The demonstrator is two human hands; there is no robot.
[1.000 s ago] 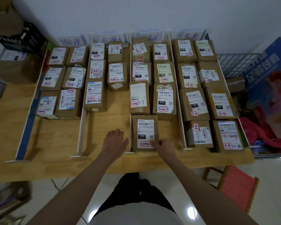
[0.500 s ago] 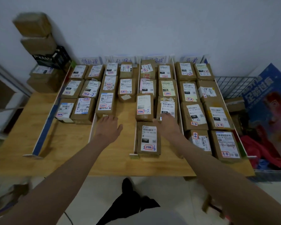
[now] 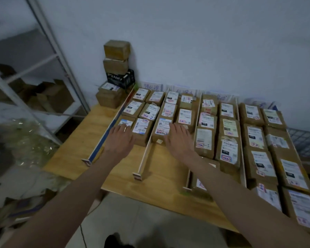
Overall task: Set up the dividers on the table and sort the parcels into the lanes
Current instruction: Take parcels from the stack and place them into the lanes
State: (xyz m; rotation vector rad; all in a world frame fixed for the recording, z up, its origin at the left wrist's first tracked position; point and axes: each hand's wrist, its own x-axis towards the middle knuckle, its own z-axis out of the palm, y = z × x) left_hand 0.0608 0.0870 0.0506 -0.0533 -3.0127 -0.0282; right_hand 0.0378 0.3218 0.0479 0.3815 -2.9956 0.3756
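brown parcels (image 3: 205, 143), white labels (image 3: 263, 159), blue-edged divider (image 3: 104, 138)

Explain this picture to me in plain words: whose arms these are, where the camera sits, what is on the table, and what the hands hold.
There is no machine here. A camera worn on a person's head looks down at their two bare arms. The wooden table is split into lanes by upright dividers, and brown parcels with printed labels fill the lanes in rows. The left hand lies flat on the front parcels of the leftmost lane; the right hand lies flat on the front parcel of the next lane. Neither grips anything. More boxes are stacked by the wall.
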